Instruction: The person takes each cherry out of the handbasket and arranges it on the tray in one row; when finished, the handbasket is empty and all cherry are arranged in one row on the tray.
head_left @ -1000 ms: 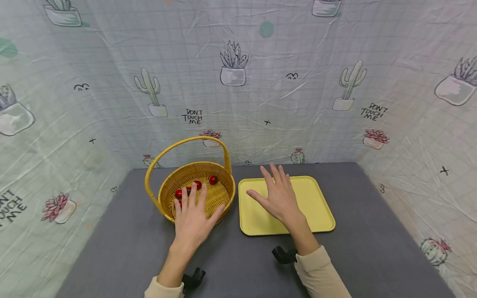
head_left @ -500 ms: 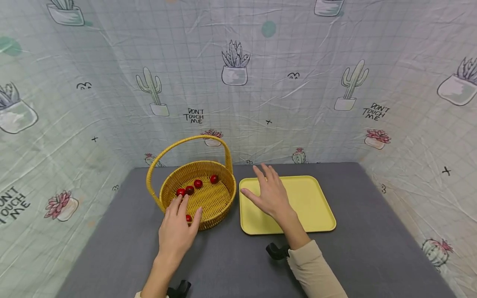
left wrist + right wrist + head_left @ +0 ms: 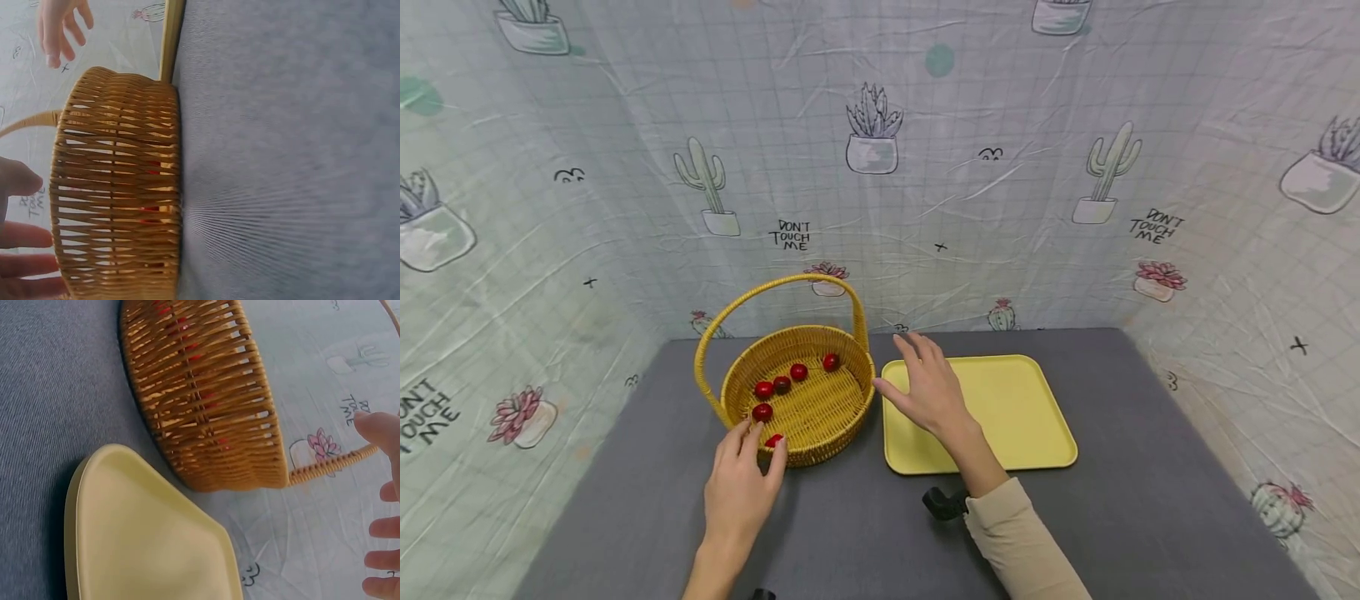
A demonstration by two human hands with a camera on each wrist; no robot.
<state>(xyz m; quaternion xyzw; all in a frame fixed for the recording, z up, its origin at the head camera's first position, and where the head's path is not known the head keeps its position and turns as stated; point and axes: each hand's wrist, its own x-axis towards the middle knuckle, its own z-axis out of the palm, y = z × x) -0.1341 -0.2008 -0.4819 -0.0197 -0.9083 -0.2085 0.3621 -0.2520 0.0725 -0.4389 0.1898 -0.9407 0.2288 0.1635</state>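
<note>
A round yellow wicker basket [image 3: 820,425] with a tall arched handle [image 3: 760,287] stands left of centre. Several dark red cherries [image 3: 799,372] lie scattered on its bottom, one [image 3: 773,441] partly hidden by the near rim. My left hand [image 3: 741,483] is at the basket's near-left rim, fingers slightly bent and holding nothing. In the left wrist view its fingers [image 3: 28,265] overlap the rim. My right hand [image 3: 931,387] hovers over the left part of a yellow tray [image 3: 1015,417], thumb towards the basket, fingers spread and nothing held.
The basket and tray stand side by side on a grey tabletop [image 3: 850,542]. Behind and at both sides hangs a pale cloth [image 3: 940,200] printed with cacti and lettering. A black wrist strap part [image 3: 945,503] sits under the right wrist.
My left hand has drawn back from over the basket to its near-left rim, uncovering more cherries. My right hand has shifted left over the tray towards the basket.
</note>
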